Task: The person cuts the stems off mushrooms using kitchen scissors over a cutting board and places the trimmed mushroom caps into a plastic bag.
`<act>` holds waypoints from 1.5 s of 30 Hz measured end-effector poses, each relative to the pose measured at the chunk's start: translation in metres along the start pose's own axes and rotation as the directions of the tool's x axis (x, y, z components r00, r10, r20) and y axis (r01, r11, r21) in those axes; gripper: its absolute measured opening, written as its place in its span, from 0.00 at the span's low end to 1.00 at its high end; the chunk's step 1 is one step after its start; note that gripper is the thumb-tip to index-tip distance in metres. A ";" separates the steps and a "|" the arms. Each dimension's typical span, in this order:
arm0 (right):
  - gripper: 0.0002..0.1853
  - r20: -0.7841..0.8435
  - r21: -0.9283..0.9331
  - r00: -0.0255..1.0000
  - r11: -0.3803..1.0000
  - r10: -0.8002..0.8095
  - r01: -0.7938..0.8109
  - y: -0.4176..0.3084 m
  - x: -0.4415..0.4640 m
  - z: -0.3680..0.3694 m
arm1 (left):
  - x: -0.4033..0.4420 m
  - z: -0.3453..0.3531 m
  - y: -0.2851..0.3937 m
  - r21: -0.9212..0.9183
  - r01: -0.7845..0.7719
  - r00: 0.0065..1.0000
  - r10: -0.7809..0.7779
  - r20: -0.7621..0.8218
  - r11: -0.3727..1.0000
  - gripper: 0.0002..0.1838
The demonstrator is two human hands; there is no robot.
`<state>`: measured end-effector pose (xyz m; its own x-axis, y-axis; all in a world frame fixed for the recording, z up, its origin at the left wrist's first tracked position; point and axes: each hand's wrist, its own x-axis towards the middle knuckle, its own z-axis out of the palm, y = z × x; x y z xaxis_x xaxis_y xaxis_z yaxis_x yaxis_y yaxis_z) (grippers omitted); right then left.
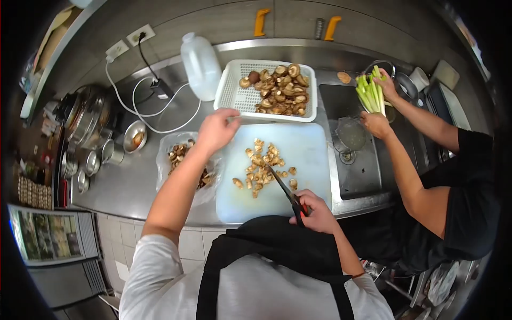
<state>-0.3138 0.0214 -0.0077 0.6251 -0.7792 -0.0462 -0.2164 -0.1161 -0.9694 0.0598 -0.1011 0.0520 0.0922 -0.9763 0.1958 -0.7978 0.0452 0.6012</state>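
My right hand grips scissors by their black and red handles. The blades reach over a white cutting board, toward a scatter of small mushroom stems. Near the front left corner of a white plastic basket, my left hand is held with thumb and fingers apart and nothing visible in it. Brown shiitake mushrooms fill the basket's right part. Under my left forearm lies a clear plastic bag of dark mushroom pieces, partly hidden by the arm.
At right, a co-worker's hands hold green celery-like stalks over the sink. A plastic jug stands left of the basket. White cable, a metal bowl and several metal cups are on the left counter.
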 end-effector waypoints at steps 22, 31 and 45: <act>0.07 -0.234 0.169 0.971 0.986 0.043 -0.003 0.025 -0.017 0.002 | 0.125 0.084 0.001 -0.640 0.571 0.821 -0.388 0.420 0.514 0.15; 0.11 -0.213 -0.274 0.973 0.961 -0.085 0.023 -0.011 0.015 0.007 | -0.059 0.023 0.019 -0.923 0.348 0.843 -0.378 0.384 -0.162 0.17; 0.28 -0.162 -0.806 0.958 0.591 -0.235 0.009 -0.079 0.026 -0.008 | -0.112 0.039 0.033 -0.973 0.208 0.857 -0.498 0.132 0.102 0.10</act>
<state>-0.2867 0.0054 0.0699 0.5284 -0.8192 0.2231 -0.7271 -0.5723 -0.3792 0.0004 0.0011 0.0197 0.3977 -0.8873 -0.2334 0.5177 0.0070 0.8555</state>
